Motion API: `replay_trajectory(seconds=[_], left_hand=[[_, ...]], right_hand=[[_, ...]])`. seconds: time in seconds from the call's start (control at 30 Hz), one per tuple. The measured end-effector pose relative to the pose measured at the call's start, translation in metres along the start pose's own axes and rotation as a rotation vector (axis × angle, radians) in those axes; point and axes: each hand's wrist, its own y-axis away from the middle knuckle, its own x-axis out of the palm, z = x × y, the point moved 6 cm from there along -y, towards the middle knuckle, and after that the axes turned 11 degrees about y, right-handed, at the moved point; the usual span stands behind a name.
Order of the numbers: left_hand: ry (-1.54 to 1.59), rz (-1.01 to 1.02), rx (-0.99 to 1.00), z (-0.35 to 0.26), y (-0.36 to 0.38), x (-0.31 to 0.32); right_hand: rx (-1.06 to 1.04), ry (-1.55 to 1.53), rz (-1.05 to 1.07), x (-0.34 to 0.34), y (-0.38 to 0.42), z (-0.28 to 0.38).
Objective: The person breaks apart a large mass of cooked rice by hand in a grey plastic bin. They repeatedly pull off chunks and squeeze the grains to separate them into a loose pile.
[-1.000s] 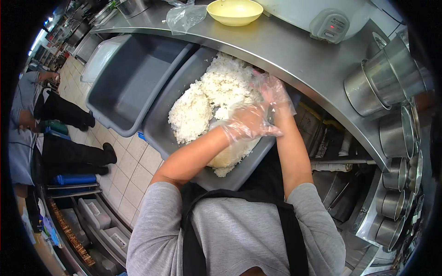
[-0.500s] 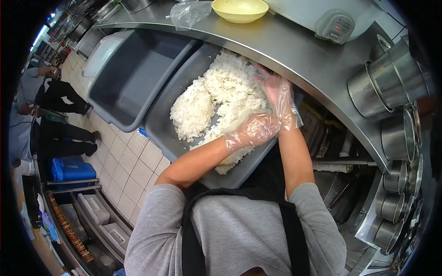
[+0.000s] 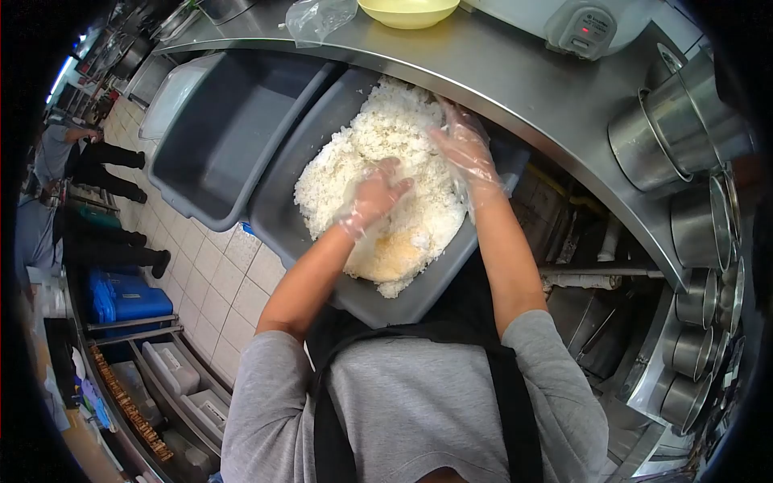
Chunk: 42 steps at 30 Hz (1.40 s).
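Note:
Cooked white rice (image 3: 330,177) is heaped in a grey plastic tub (image 3: 354,304) in front of me. Near the tub's front, a yellowish, flatter patch of rice (image 3: 394,256) lies on top. My left hand (image 3: 377,196), in a clear plastic glove, rests on the middle of the heap with its fingers apart. On the heap's right side, along the tub wall, is my right hand (image 3: 467,149), gloved the same way. Its fingers are stretched out, and some tips are hidden by rice or glove. Neither hand is closed around anything.
A second grey tub (image 3: 233,137) stands to the left. The steel counter (image 3: 515,80) behind carries a yellow bowl (image 3: 409,11), a plastic bag (image 3: 320,20) and a rice cooker (image 3: 592,30). Steel pots (image 3: 656,145) are at the right. Two people (image 3: 88,157) stand at far left.
My hands have separated: the left moved back and left onto the middle of the heap, the right opened at the right side. Rice now covers the gap in the heap, and the yellowish patch shows.

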Motion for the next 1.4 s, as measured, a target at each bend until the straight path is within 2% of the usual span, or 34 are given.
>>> replay_trajectory(seconds=[0.03, 0.07, 0.1, 0.2, 0.33, 0.43, 0.5, 0.53, 0.6, 0.63, 0.7, 0.77, 0.83, 0.87, 0.9, 0.97, 1.0, 1.03, 1.1, 1.13, 1.27, 1.33, 1.37, 1.4], left_hand=[[0.142, -0.027, -0.093, 0.024, -0.011, 0.004], [0.351, 0.149, -0.202, 0.028, -0.018, 0.011], [0.351, 0.157, -0.2, 0.026, -0.023, 0.011], [0.725, 0.296, -0.458, 0.027, -0.034, 0.032], [0.727, 0.434, -0.499, 0.016, -0.04, 0.044], [0.735, 0.379, -0.431, -0.003, -0.029, 0.034], [0.77, 0.523, -0.423, -0.002, -0.025, 0.042], [0.77, 0.522, -0.423, 0.0, -0.021, 0.043], [0.618, 0.331, -0.264, 0.003, -0.017, 0.035], [0.616, 0.33, -0.266, 0.007, -0.012, 0.035], [0.541, 0.306, -0.112, 0.008, -0.001, 0.029], [0.519, 0.289, -0.077, -0.011, 0.018, 0.008], [0.3, 0.167, 0.04, -0.013, 0.031, -0.009], [0.286, 0.233, 0.129, -0.017, 0.038, -0.012], [0.286, 0.228, 0.127, -0.017, 0.044, -0.015], [0.071, 0.277, 0.186, -0.026, 0.066, -0.018], [-0.012, 0.255, 0.319, -0.033, 0.077, -0.018], [-0.01, 0.253, 0.314, -0.032, 0.08, -0.017], [-0.098, 0.291, 0.483, -0.037, 0.09, -0.011], [-0.186, 0.304, 0.483, -0.035, 0.091, -0.009], [-0.149, 0.391, 0.561, -0.033, 0.097, -0.014], [0.203, 0.289, 0.399, -0.021, 0.089, -0.029], [0.203, 0.29, 0.395, -0.018, 0.087, -0.031], [0.594, 0.207, 0.188, -0.005, 0.078, -0.039]], right_hand=[[0.151, -0.118, 0.031, 0.006, 0.002, -0.014], [0.304, -0.152, 0.09, -0.006, 0.003, -0.012], [0.311, -0.149, 0.088, -0.002, 0.004, -0.019], [0.392, -0.137, 0.122, 0.011, 0.002, -0.042], [0.419, -0.133, 0.151, 0.015, 0.002, -0.045], [0.419, -0.124, 0.165, 0.022, -0.002, -0.05], [0.425, -0.09, 0.182, 0.024, 0.002, -0.056], [0.401, -0.125, 0.148, 0.017, 0.004, -0.05], [0.372, -0.161, 0.115, 0.012, 0.003, -0.044], [0.38, -0.167, 0.115, 0.015, 0.002, -0.045], [0.388, -0.177, 0.117, 0.021, 0.004, -0.047], [0.409, -0.169, 0.157, 0.024, 0.005, -0.047], [0.359, -0.15, 0.171, 0.023, 0.004, -0.045], [0.312, -0.131, 0.182, 0.023, 0.003, -0.041], [0.306, -0.132, 0.184, 0.024, 0.003, -0.039], [0.211, -0.174, 0.091, 0.019, 0.007, -0.027], [0.209, -0.176, 0.095, 0.019, 0.008, -0.024], [0.18, -0.177, 0.127, 0.02, 0.008, -0.02], [0.148, -0.175, 0.161, 0.02, 0.009, -0.013], [0.16, -0.197, 0.176, 0.019, 0.01, -0.013], [0.147, -0.243, 0.168, 0.014, 0.014, -0.01], [0.157, -0.238, 0.172, 0.015, 0.015, -0.009], [0.167, -0.237, 0.177, 0.016, 0.017, -0.007], [0.167, -0.24, 0.179, 0.018, 0.019, -0.004]])
